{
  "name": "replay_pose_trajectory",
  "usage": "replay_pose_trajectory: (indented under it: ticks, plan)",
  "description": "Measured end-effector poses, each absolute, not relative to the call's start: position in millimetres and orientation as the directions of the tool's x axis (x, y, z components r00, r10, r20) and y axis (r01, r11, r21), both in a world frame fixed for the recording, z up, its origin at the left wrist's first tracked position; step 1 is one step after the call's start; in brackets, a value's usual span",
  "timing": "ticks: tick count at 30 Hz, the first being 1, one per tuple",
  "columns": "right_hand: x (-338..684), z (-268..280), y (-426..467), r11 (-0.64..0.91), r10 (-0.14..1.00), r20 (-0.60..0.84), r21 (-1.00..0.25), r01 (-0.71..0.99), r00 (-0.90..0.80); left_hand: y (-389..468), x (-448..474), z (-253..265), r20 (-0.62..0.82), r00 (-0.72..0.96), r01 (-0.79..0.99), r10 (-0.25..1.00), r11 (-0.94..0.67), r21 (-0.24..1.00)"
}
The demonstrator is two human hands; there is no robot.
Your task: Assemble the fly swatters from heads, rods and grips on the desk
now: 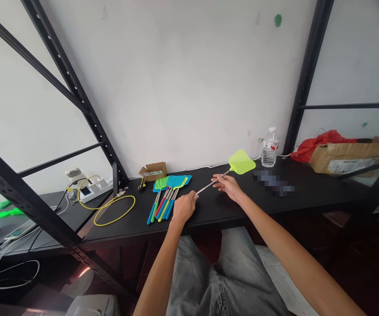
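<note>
A yellow-green fly swatter [242, 162] with a thin metal rod is held at a slant over the black table. My left hand [184, 208] is closed around its handle end, and the palm hides the grip. Around the rod, just below the mesh head, are the loosely bent fingers of my right hand [228, 186], with the rod running between them. To the left of my left hand lies a pile of several fly swatters [167, 193], with blue and green heads at the back and blue, green, red and yellow handles toward the front edge.
A small open cardboard box [153, 172] stands behind the pile. A yellow cable [114, 212] loops at left, near a white power strip [95, 189]. At right are a water bottle [270, 149], a blurred dark item [275, 183] and a cardboard box [347, 157] with red plastic. Black posts [77, 94] frame the table.
</note>
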State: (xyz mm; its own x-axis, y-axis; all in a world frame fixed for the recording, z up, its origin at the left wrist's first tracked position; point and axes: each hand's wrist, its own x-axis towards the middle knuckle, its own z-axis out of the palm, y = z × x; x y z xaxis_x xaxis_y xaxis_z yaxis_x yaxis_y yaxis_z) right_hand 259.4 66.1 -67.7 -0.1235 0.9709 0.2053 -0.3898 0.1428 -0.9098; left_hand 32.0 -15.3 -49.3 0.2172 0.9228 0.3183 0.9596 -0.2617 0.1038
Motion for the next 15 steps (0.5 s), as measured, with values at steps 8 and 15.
replay_pose_trajectory:
  ticks: [8,15]
  plan:
    - [254.8,-71.8,65.7,0.197,0.956,0.241,-0.950,-0.243,-0.168,-14.2,30.9,-51.5,0.319,0.226,0.957,0.920,-0.271,0.105]
    - [250.7,-72.4,66.6,0.235,0.967,0.253,-0.938,-0.254,-0.041,-14.9,33.7,-50.1,0.317,0.217,0.964,0.923,-0.253,0.077]
